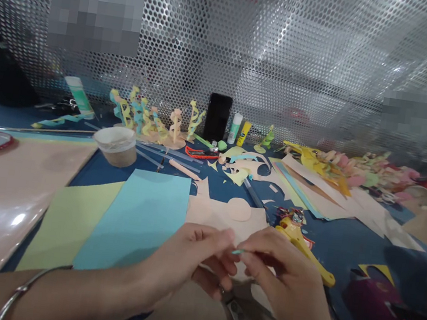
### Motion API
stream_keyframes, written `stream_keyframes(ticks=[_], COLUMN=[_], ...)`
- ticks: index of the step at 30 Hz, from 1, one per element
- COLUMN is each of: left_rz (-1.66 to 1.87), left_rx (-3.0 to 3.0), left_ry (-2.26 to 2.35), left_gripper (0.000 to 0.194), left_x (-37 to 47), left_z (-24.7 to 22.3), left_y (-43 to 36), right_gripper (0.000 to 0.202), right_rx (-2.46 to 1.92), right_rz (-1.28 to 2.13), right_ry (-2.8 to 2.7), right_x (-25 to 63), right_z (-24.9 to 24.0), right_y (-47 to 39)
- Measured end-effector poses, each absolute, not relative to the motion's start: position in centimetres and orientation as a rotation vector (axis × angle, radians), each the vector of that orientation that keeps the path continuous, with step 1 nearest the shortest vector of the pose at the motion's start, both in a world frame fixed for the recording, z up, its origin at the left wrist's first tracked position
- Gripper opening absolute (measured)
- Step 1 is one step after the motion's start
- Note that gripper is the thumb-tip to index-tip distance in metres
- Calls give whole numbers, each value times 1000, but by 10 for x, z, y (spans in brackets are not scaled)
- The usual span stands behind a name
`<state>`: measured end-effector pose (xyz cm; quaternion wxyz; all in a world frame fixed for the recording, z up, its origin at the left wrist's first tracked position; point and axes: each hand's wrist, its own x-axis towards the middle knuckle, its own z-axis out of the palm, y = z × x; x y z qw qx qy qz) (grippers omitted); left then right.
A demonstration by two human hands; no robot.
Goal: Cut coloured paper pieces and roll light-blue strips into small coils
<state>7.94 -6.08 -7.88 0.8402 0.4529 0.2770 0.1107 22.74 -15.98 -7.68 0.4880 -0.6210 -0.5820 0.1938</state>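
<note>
A small green piece (237, 252), apparently paper, is between the fingertips of my two hands. My right hand (286, 279) pinches it between thumb and forefinger. My left hand (198, 250) has its fingers curled, with the tips closed at the piece's other end. Metal scissors (237, 314) are below the hands; whether they lie on the table or hang from my left fingers is hard to tell. Just beyond the hands lies a pale pink paper circle (238, 209) on a pale pink sheet (206, 213). Left of it are a blue sheet (146, 214) and a yellow-green sheet (70, 217).
A yellow glue gun (304, 247) lies beside my right hand. Behind are a cup (115, 149), a red cutter knife (200, 153), paper scraps (252, 168), a phone (218, 117), glue sticks (235, 128) and curled paper pieces (141, 110). A perforated metal panel (254, 38) stands at the back.
</note>
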Motion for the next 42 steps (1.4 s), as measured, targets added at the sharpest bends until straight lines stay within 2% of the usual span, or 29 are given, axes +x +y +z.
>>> stream_keyframes(ticks=[3, 6, 9, 14, 19, 29, 37, 42], left_rz=[259, 366, 465, 472, 451, 411, 413, 388], left_rx=[937, 989, 1080, 1104, 1060, 1162, 1228, 1186], left_ry=[598, 629, 684, 651, 558, 674, 707, 696], left_gripper=[29, 23, 18, 13, 18, 10, 9, 12], left_x=[79, 80, 80, 80, 78, 80, 78, 79], left_z=[-78, -77, -74, -76, -81, -79, -77, -78], left_y=[-60, -59, -60, -61, -61, -60, -60, -60], right_gripper=[16, 9, 18, 20, 27, 19, 14, 20], right_rx=[-1469, -1511, -1536, -1598, -1596, -1555, -1595, -1625], right_rz=[215, 503, 848, 902, 1030, 1058, 878, 913], right_ry=[-1565, -1356, -1158, -1148, -973, -995, -1134, -1114], right_x=[226, 226, 225, 224, 227, 225, 225, 225], right_z=[-75, -75, -75, -74, -75, -72, -76, -74], right_y=[-161, -160, -158, -157, -156, -156, -157, -157])
